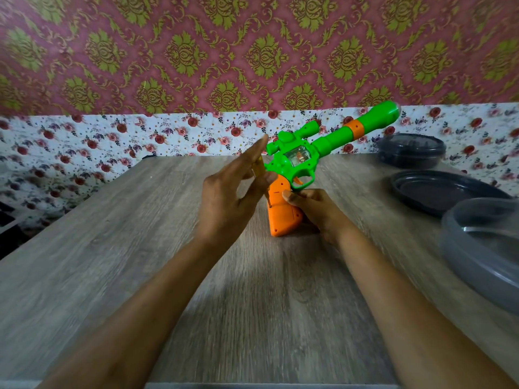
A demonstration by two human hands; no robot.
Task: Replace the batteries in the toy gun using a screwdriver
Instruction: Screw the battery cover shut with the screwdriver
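A green toy gun (331,138) with an orange grip (282,213) stands on its grip on the wooden table (140,248), barrel pointing up to the right. My right hand (316,209) wraps the grip from the right, thumb on its side. My left hand (238,189) holds a yellow-handled screwdriver (259,171) between thumb and fingers, fingers stretched out. The screwdriver's tip touches the left face of the orange grip. Most of the handle is hidden behind my fingers.
Three dark plastic pieces lie at the right: a round lidded container (411,150) at the back, a flat lid (443,192) before it, and a large grey bowl (483,254) near the right edge. A flowered wall backs the table.
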